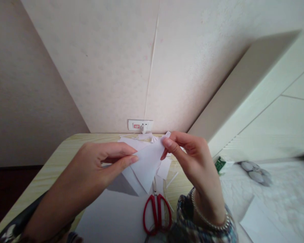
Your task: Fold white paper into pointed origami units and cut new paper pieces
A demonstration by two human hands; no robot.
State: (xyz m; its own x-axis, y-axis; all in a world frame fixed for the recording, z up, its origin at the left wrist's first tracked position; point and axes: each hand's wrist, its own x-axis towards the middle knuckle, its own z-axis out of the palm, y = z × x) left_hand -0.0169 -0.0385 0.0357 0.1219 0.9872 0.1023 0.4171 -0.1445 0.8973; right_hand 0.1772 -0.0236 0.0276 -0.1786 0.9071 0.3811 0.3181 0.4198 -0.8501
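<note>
A folded sheet of white paper [149, 162] is held up above the table between my two hands. My left hand [103, 162] pinches its left edge between thumb and fingers. At the upper right corner, my right hand [187, 152] grips the paper with thumb and forefinger. The sheet shows overlapping layers and a point hanging downward. Below it on the table lie red-handled scissors [157, 214], their blades pointing away from me and partly hidden by the paper. A larger white sheet [114, 216] lies flat beneath my hands.
Paper scraps [164, 168] are scattered on the wooden table [68, 152] behind and right of the scissors. A wall socket [140, 125] with a white plug sits at the table's back edge. To the right are a green and white packet [220, 164] and another white sheet [263, 219].
</note>
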